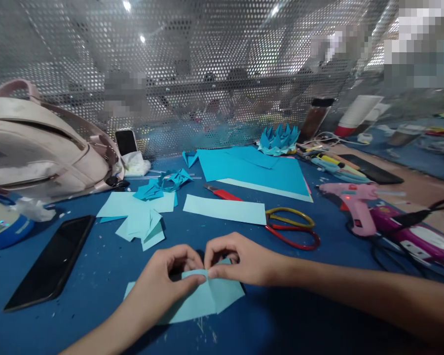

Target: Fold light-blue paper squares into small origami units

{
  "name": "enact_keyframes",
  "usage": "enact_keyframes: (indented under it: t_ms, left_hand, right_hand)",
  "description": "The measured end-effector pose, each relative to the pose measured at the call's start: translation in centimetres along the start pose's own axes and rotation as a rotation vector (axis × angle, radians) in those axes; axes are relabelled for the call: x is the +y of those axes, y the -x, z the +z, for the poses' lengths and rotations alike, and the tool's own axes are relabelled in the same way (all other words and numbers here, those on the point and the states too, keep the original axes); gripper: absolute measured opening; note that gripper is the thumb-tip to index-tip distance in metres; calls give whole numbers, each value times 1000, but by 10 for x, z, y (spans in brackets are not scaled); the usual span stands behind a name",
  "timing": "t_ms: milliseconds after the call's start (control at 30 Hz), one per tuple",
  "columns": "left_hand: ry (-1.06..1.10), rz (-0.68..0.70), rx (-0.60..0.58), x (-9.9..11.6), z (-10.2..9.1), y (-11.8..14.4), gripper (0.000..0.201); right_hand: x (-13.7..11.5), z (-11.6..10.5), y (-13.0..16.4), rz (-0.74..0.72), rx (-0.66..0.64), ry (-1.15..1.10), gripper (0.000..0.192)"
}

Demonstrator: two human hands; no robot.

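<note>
Both hands pinch the upper edge of a light blue sheet of paper [194,305] near its middle, where a vertical crease runs down. My left hand [170,276] grips it just left of the crease, thumb in front and fingers behind. My right hand [240,261] pinches right beside it, the two thumbs almost touching. Another pale blue piece peeks out by my left wrist. Beyond the hands lies a light blue paper strip [224,209], partly covering a pair of scissors with red and yellow handles [292,241]. Cut light blue pieces [140,222] are heaped to the left.
Left are a black phone [52,261] and a pale backpack [40,148]. Blue sheets [251,170], a red cutter [227,195] and a folded-paper piece with points [279,140] lie farther back. A pink glue gun [355,202] with cables stands right. A perforated metal panel [192,64] closes the back.
</note>
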State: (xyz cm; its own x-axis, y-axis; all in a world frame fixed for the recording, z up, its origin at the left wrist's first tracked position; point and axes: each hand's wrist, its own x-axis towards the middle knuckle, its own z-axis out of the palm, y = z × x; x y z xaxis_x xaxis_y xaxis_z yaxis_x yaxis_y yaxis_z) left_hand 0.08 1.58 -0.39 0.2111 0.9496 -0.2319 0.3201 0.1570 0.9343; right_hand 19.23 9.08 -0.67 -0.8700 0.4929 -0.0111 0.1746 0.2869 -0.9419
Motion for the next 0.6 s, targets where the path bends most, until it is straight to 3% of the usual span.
enact_keyframes:
  t_ms: [133,267,600]
  left_hand:
    - [-13,9,1,1,2,1,10]
    - [-67,61,23,-5,3,2,12]
    - [-160,203,108,-4,5,11,15]
  right_hand:
    - [-3,1,2,-88,-3,99,7]
    - [-3,3,3,-86,26,100,3]
    - [-1,12,4,-49,113,-89,4]
